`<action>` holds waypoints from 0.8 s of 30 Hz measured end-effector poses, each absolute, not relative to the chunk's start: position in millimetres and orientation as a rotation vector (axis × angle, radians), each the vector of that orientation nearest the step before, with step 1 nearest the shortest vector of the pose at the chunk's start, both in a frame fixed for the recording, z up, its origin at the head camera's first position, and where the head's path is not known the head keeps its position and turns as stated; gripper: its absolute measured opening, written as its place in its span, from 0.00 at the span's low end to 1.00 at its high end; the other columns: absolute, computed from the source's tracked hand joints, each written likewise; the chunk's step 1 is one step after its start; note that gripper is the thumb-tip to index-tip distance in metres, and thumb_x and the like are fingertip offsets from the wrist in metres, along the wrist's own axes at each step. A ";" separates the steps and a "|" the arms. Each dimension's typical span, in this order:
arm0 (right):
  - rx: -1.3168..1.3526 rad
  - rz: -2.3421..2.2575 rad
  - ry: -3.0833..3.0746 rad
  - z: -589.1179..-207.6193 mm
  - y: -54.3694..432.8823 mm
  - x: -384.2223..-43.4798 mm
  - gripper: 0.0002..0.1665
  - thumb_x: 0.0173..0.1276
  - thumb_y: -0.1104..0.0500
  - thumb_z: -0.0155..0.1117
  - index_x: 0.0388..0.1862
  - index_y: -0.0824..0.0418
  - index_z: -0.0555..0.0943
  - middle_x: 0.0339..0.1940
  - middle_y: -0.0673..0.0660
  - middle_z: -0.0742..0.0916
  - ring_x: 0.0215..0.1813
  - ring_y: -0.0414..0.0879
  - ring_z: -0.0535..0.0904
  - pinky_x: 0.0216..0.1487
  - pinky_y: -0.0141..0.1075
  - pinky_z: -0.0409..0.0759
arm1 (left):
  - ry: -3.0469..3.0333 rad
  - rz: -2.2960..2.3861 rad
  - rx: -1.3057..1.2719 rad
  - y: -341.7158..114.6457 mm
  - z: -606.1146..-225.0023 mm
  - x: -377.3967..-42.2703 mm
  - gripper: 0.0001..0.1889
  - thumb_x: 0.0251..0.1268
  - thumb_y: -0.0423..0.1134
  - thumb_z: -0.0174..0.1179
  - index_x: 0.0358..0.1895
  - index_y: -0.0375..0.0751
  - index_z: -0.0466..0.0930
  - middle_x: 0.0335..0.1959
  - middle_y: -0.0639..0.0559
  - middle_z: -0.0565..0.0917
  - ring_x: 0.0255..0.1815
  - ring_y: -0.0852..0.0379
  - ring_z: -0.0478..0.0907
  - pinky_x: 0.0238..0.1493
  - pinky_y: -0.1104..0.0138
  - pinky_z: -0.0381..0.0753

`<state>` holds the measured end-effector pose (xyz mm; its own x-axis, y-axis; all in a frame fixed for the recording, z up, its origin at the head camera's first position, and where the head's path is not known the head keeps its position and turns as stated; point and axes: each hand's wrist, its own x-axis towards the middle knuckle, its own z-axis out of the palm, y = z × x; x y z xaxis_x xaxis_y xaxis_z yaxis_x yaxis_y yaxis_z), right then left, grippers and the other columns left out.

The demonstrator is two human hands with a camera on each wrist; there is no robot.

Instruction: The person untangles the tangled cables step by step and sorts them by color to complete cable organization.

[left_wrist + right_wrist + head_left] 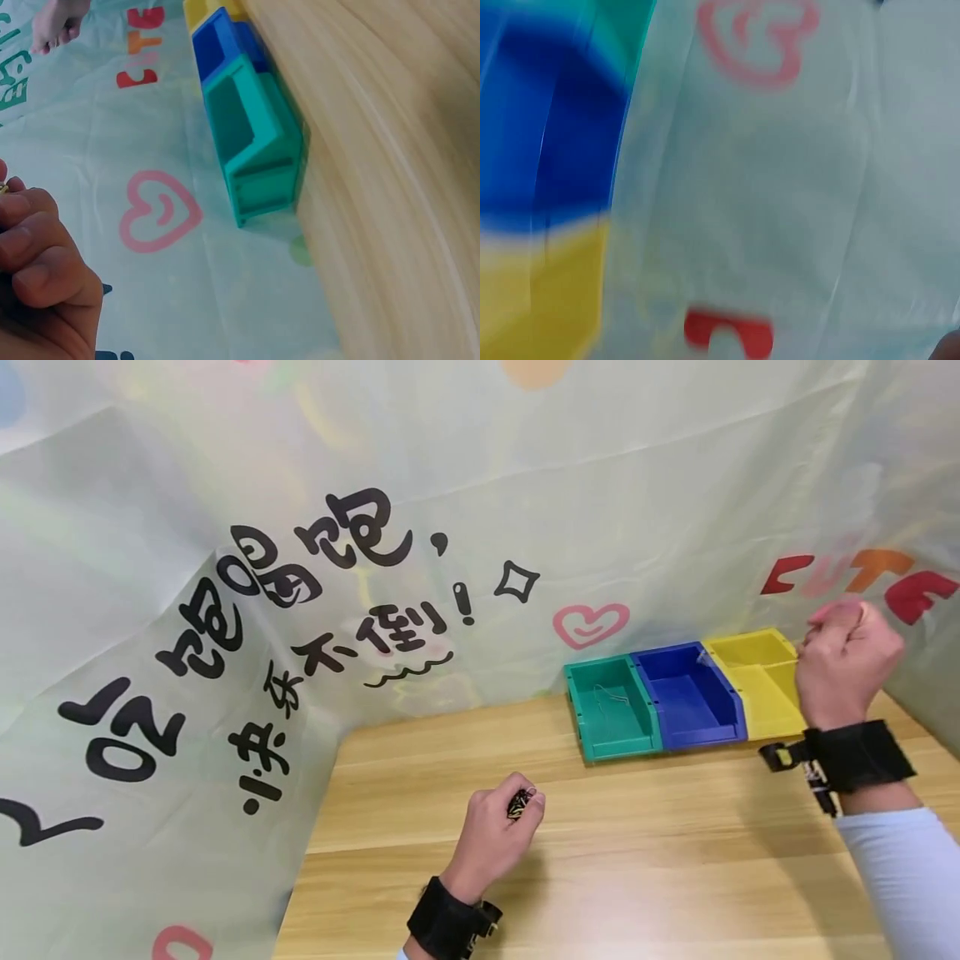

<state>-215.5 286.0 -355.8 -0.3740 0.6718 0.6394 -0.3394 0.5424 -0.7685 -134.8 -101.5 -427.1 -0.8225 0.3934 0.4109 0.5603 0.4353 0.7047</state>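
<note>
In the head view my left hand (498, 827) is over the front of the table, its curled fingers and thumb gripping a small black-and-gold bundle (519, 803). The left wrist view shows the curled fingers at its left edge, with a bit of gold at the fingertips. My right hand (849, 660) is raised in front of the yellow bin (768, 702), fingers curled in a pinch. A thin, pale strand seems to run to it, but its end is hidden in the fingers. More thin strand (611, 695) shows at the green bin (621, 750).
Between the green and yellow bins sits a blue bin (701, 737); all three stand joined in a row along the back of the wooden table (420, 802). A pale printed cloth (450, 460) walls in the back and both sides. Black bands circle both wrists.
</note>
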 end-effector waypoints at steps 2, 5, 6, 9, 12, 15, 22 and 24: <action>-0.311 0.968 -1.656 -354.5 305.7 -223.9 0.26 0.83 0.59 0.47 0.20 0.41 0.70 0.20 0.26 0.70 0.24 0.20 0.62 0.34 0.23 0.60 | -2.496 -1.340 -0.846 -102.1 -424.6 -136.1 0.08 0.78 0.42 0.53 0.36 0.51 0.77 0.19 0.64 0.72 0.15 0.68 0.65 0.20 0.72 0.65; -0.321 0.828 -1.743 -355.1 329.8 -231.7 0.28 0.84 0.57 0.44 0.19 0.53 0.73 0.22 0.34 0.72 0.26 0.29 0.63 0.39 0.26 0.55 | -2.501 -1.346 -0.854 -100.6 -422.9 -137.2 0.09 0.78 0.43 0.54 0.36 0.51 0.78 0.20 0.64 0.73 0.16 0.68 0.66 0.20 0.72 0.66; -0.316 0.793 -1.791 -355.7 336.9 -232.8 0.28 0.85 0.57 0.42 0.21 0.61 0.75 0.22 0.42 0.75 0.26 0.36 0.66 0.39 0.28 0.55 | -2.501 -1.350 -0.854 -100.1 -422.9 -137.2 0.09 0.78 0.43 0.54 0.35 0.51 0.78 0.20 0.64 0.73 0.16 0.69 0.66 0.20 0.72 0.66; -0.327 0.745 -1.968 -357.5 354.4 -235.6 0.30 0.86 0.55 0.37 0.33 0.77 0.76 0.27 0.67 0.77 0.32 0.61 0.69 0.42 0.38 0.61 | -2.497 -1.353 -0.843 -99.2 -424.7 -137.1 0.08 0.78 0.42 0.54 0.35 0.51 0.77 0.20 0.64 0.73 0.16 0.69 0.65 0.20 0.72 0.65; -0.356 0.751 -2.123 -357.8 369.0 -240.6 0.32 0.85 0.55 0.33 0.35 0.77 0.76 0.34 0.78 0.77 0.40 0.72 0.69 0.47 0.53 0.63 | -2.499 -1.363 -0.824 -99.5 -427.2 -137.0 0.08 0.77 0.42 0.56 0.35 0.52 0.77 0.20 0.64 0.73 0.16 0.68 0.66 0.20 0.73 0.65; -0.414 0.763 -2.210 -358.2 380.2 -243.8 0.33 0.85 0.54 0.31 0.29 0.76 0.73 0.36 0.79 0.78 0.42 0.73 0.69 0.52 0.60 0.61 | -2.509 -1.381 -0.816 -100.9 -429.7 -136.1 0.07 0.76 0.41 0.57 0.34 0.52 0.77 0.20 0.64 0.73 0.16 0.68 0.66 0.20 0.72 0.65; -0.482 0.778 -2.337 -368.0 395.7 -245.5 0.35 0.82 0.55 0.35 0.12 0.67 0.65 0.14 0.69 0.72 0.35 0.72 0.68 0.59 0.63 0.59 | -2.519 -1.386 -0.806 -106.0 -435.1 -135.9 0.07 0.77 0.42 0.57 0.35 0.53 0.78 0.20 0.64 0.74 0.16 0.68 0.66 0.21 0.73 0.65; -0.527 0.830 -2.386 -372.9 401.1 -246.8 0.35 0.80 0.56 0.37 0.09 0.65 0.66 0.08 0.60 0.71 0.29 0.65 0.71 0.53 0.58 0.66 | -2.525 -1.385 -0.805 -106.9 -435.3 -136.3 0.07 0.77 0.43 0.57 0.35 0.53 0.78 0.20 0.65 0.74 0.16 0.68 0.65 0.21 0.73 0.65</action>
